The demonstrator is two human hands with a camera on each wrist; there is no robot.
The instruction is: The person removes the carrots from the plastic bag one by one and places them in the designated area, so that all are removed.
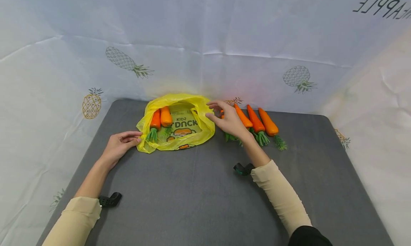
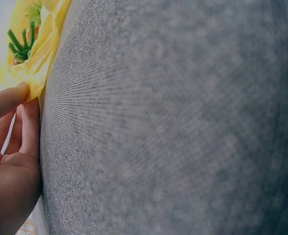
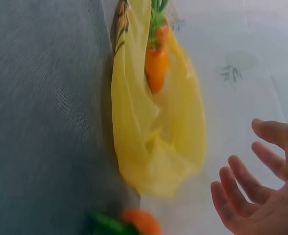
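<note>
A yellow plastic bag (image 1: 208, 126) lies with its mouth spread wide on the grey table. Inside, at its left, are a red-orange carrot (image 1: 155, 119) with a green stem and a lighter orange carrot (image 1: 166, 116). My left hand (image 1: 117, 148) pinches the bag's left edge between thumb and fingers, as the left wrist view (image 2: 16, 166) confirms. Beside the bag's right edge is my right hand (image 1: 228, 122), its fingers spread and holding nothing. In the right wrist view the right hand (image 3: 261, 191) appears apart from the bag.
Several carrots lie right of the bag, among them a red-orange carrot (image 1: 255, 120) and an orange carrot (image 1: 268, 123); the right hand partly hides others. A white cloth (image 1: 192, 71) printed with pineapples hangs behind the grey table (image 1: 186, 196).
</note>
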